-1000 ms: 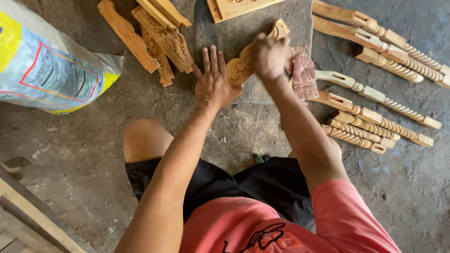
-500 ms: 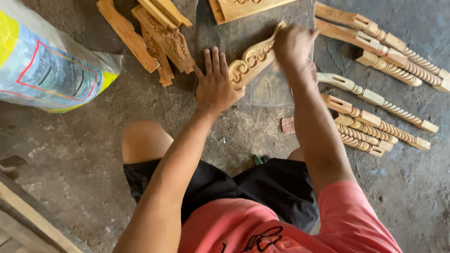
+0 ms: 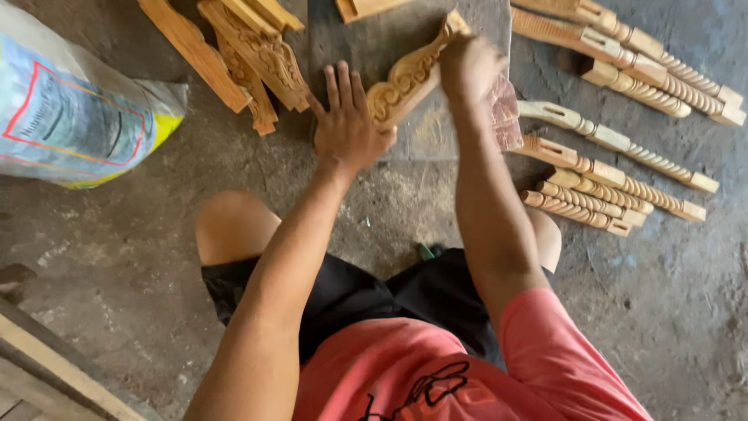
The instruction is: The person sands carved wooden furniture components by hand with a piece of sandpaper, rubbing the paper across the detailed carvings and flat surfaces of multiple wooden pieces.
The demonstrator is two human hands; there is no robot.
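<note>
Carved scrolled wood piece (image 3: 413,74) lying slantwise on a grey stone slab (image 3: 405,140) on the concrete floor (image 3: 140,234), just beyond bare knees. Left hand (image 3: 347,125) flat, fingers spread, pressing on the piece's near end. Right hand (image 3: 467,66) blurred, clenched over the far end, gripping a reddish sheet of sandpaper (image 3: 505,113). Rightward, turned spiral-cut spindles (image 3: 615,183) side by side on the floor. Leftward, printed plastic sack (image 3: 78,117). Farther up, more carved wooden offcuts (image 3: 249,54) piled beside the slab.
</note>
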